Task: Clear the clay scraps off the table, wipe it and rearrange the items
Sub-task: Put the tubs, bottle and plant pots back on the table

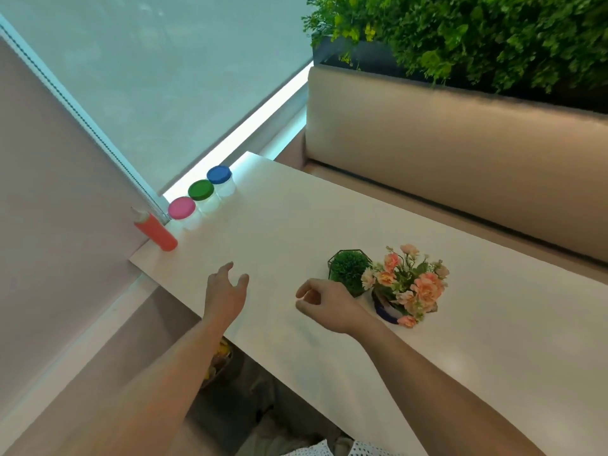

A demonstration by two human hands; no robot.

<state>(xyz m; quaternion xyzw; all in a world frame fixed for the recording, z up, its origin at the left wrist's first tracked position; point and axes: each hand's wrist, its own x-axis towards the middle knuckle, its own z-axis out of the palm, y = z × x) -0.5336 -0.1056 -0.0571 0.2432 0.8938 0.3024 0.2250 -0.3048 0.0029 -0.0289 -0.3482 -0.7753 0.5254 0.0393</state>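
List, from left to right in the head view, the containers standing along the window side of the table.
Orange plastic squeeze bottle, clear round jar with pink lid, clear round jar with green lid, clear round jar with blue lid.

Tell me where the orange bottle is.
In the head view, the orange bottle sits at the left end of the table, against the wall, with the pink-lidded jar just beyond it.
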